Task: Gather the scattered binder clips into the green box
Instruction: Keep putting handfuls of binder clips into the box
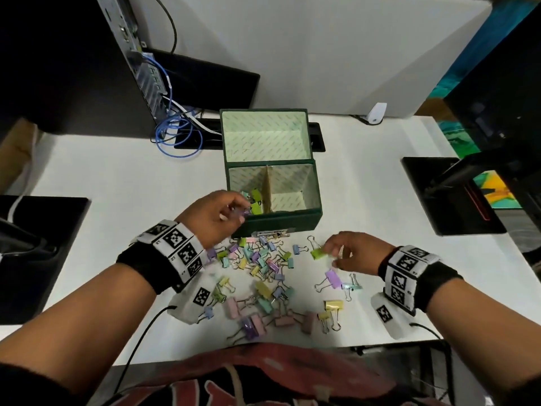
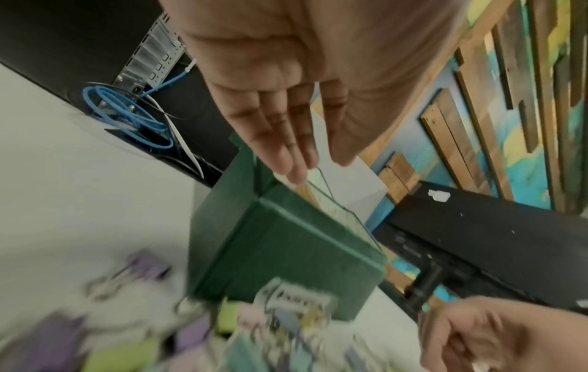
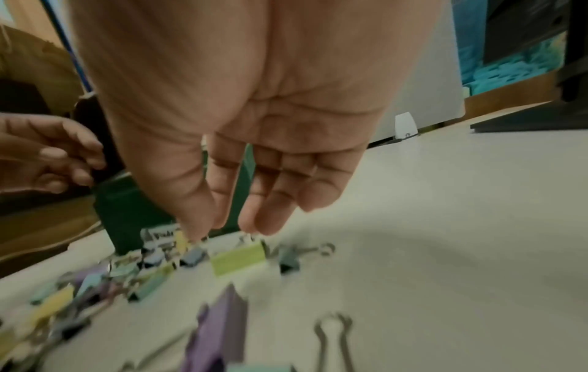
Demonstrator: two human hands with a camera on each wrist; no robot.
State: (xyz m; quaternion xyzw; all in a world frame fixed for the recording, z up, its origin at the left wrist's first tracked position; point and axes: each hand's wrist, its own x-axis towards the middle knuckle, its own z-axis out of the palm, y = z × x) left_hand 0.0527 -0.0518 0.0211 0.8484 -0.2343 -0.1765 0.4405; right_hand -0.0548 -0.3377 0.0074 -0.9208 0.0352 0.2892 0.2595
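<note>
Head view, from the left: a black computer tower [image 1: 58, 63] stands at the far left edge of the white desk [image 1: 117, 177], with a loop of blue network cable [image 1: 175, 139] spilling from its back.

The left hand [image 1: 215, 213] hovers at the near left corner of the dark green hinged box [image 1: 275, 221], over its left compartment. In the left wrist view its fingers [image 2: 280, 141] are stretched out nearly straight and close together, above the box corner; the head view shows a small lilac shape at the fingertips, and I cannot tell whether it is held. A few lime-green clips already lie in that left compartment [image 1: 254, 203]; the right compartment, past the cardboard divider [image 1: 267, 189], shows only its paper lining. The lid stands open behind.

Just in front of the box lies the scattered heap of pastel binder clips [image 1: 257, 265], pink, mint, lilac, yellow and blue, reaching towards the desk's near edge.

Further right, the right hand [image 1: 354, 254] is low over the desk, thumb and fingertips closing on the wire handle of a lime-green binder clip [image 1: 317, 253] that rests on the desk. A large lilac clip [image 1: 332, 278] lies just below that hand. A black monitor base [image 1: 450, 194] sits at the far right.
</note>
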